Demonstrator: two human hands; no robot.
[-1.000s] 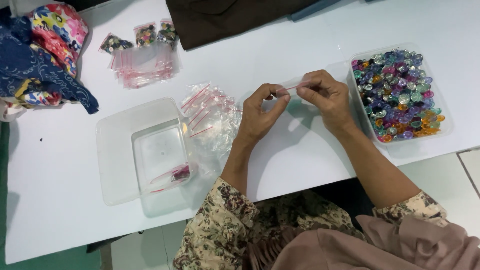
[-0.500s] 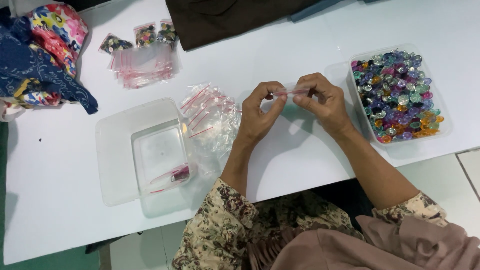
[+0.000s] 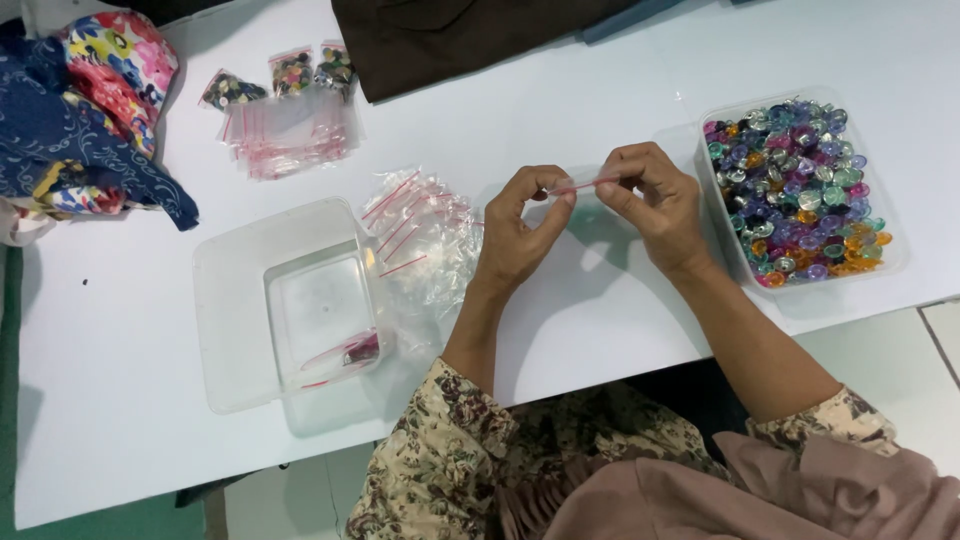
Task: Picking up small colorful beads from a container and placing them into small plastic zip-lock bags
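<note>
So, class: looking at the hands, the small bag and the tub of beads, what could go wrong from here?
1. The small clear bag is pinched only at its red-striped top edge by the left hand and right hand; it might slip.
2. The tub of coloured beads sits close to the table edge beside the right wrist; a nudge could spill it.

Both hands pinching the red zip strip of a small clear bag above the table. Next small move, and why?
Probably part the zip strip: the left hand and right hand both pinch the top edge of the small clear bag, which looks empty, and the tub of coloured beads sits just beside the right hand.
</note>
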